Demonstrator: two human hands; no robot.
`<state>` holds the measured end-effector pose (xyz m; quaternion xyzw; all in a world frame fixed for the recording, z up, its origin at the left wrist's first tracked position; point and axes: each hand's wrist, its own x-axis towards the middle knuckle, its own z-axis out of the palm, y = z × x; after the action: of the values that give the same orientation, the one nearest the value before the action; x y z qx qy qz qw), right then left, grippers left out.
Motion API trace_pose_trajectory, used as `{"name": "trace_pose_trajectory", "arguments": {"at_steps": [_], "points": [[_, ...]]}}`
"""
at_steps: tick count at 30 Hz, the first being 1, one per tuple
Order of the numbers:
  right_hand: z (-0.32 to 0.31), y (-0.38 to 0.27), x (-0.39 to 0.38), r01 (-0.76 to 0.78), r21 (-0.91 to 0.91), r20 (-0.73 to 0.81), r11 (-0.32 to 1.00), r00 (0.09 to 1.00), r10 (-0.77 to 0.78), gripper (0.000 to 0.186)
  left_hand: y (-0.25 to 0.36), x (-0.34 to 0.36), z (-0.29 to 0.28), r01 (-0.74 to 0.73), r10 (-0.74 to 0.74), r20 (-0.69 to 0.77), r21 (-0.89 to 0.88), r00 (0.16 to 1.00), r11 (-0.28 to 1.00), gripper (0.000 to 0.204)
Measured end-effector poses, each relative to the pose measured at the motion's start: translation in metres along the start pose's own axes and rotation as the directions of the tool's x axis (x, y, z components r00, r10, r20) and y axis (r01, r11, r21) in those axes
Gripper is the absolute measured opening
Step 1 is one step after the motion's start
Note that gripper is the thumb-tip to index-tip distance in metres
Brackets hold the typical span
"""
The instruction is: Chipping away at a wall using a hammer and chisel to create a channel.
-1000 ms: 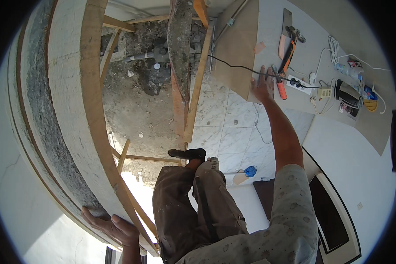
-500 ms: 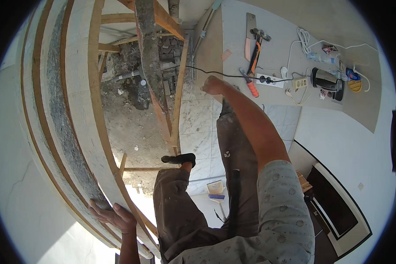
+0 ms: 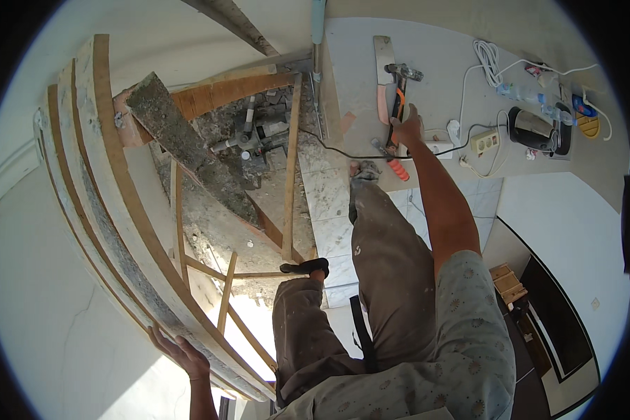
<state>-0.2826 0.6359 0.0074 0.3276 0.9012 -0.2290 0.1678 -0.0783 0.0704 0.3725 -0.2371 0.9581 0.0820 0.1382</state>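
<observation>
My left hand (image 3: pixel 182 355) lies against the lower part of a stack of long timber beams (image 3: pixel 129 189), fingers stretched along the edge. My right hand (image 3: pixel 408 129) reaches over a grey tabletop, fingers apart, at the handle of a hammer (image 3: pixel 401 94) with an orange and black grip. Whether the fingers press on that handle is hard to see. Beside the hammer lies a flat-bladed tool (image 3: pixel 383 59), its lower part pinkish. Closer to me is a tool with a red-orange handle (image 3: pixel 398 169).
A black cable (image 3: pixel 329 145) crosses the tabletop (image 3: pixel 350 63) to a socket block (image 3: pixel 484 142). A black appliance (image 3: pixel 532 131), bottles (image 3: pixel 521 93) and coiled white cord (image 3: pixel 486 56) are at right. A rough, cement-crusted board (image 3: pixel 182 136) leans over rubble and a power tool (image 3: pixel 248 136).
My right hand has moved right, from the table's near edge to the hammer, and its fingers have spread. My left hand has shifted slightly on the beams. The view has turned.
</observation>
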Motion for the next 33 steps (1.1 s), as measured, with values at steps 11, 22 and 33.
{"name": "trace_pose_trajectory", "arguments": {"at_steps": [11, 22, 33], "points": [[0.075, 0.007, 0.051, -0.015, 0.010, 0.038, 1.000, 0.999, 0.014, 0.076, 0.183, 0.279, -0.004, -0.431, 0.449, -0.155, 0.136, 0.880, 0.892, 0.062], [-0.009, 0.003, 0.039, -0.020, 0.071, -0.021, 0.997, 1.000, 0.022, 0.040, 0.150, 0.291, -0.003, -0.647, 0.696, -0.050, 0.327, 0.716, 0.689, 0.049], [-0.015, -0.002, -0.067, 0.048, 0.052, 0.105, 0.998, 0.993, -0.053, 0.024, 0.167, 0.297, -0.001, -0.839, 0.938, -0.177, 0.420, 0.299, 0.347, 0.058]]}}
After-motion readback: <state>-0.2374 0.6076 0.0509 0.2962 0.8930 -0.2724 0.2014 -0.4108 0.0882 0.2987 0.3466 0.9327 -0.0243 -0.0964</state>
